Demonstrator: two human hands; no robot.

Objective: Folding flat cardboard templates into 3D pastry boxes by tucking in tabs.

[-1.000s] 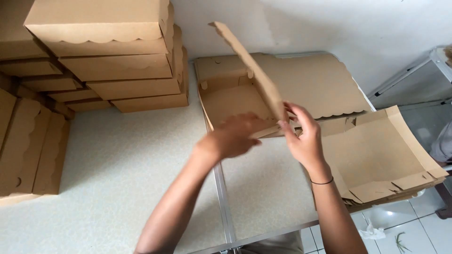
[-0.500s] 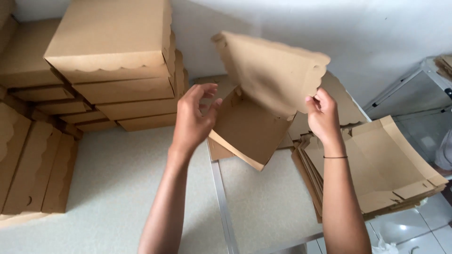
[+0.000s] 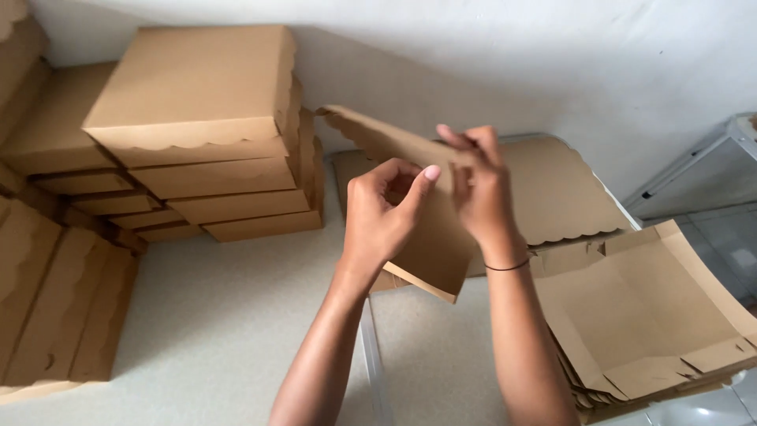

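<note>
I'm looking down at both hands lifted over the pale table (image 3: 221, 331), working one flat kraft cardboard box blank (image 3: 430, 244) with a scalloped edge. It's held up in the air, tilted, its lower corner hanging just above the table's seam. This reads to me as the folding step: a panel is being bent along a crease near the top.

The left hand (image 3: 382, 209) is pinched narrow, thumb and forefinger closed on the near edge of the blank, the other fingers curled behind. The right hand (image 3: 481, 193) is clamped on the same blank from the far side, fingers pressed flat on the panel; I can't tell exactly where the thumb sits.

Next, I judge, the fold needs steady pressure along the crease, with both grips kept firm so the sheet doesn't twist.

To the right lies a pile of unfolded blanks (image 3: 654, 315). Left, against the wall, stands a stack of finished boxes (image 3: 197, 142), with more boxes (image 3: 55, 308) at the far left.
</note>
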